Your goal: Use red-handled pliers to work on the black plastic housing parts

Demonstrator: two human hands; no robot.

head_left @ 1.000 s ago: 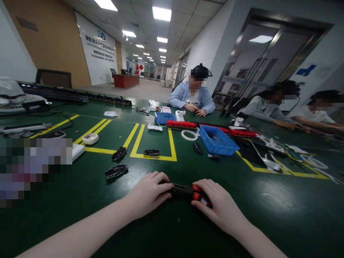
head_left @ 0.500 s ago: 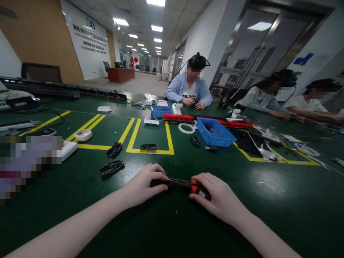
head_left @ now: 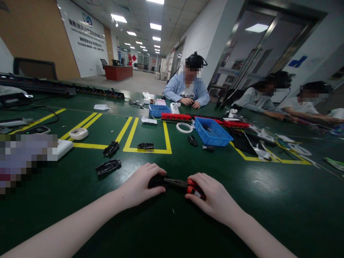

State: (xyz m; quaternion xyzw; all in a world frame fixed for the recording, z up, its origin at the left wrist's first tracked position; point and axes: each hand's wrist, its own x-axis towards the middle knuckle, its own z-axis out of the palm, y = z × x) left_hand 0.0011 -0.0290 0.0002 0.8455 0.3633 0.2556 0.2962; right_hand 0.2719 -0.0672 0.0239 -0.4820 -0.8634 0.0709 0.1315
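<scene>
Both my hands rest on the green table (head_left: 268,215) near its front edge. My left hand (head_left: 141,186) is closed over a small black plastic part (head_left: 156,181). My right hand (head_left: 212,199) grips the red-and-black handles of a pair of pliers (head_left: 185,185). The pliers' dark jaws point left and meet the black part under my left fingers. How the jaws sit on the part is hidden by my fingers.
Loose black parts (head_left: 108,167) lie to the left, inside and near yellow floor-tape boxes (head_left: 146,150). A blue bin (head_left: 212,132), a tape roll (head_left: 78,133) and red strips (head_left: 176,116) sit farther back. Three people work at the table's far and right sides.
My hands and the pliers keep their grip; the left hand has shifted slightly so more of the black part shows. The view has drifted a little to the right.
</scene>
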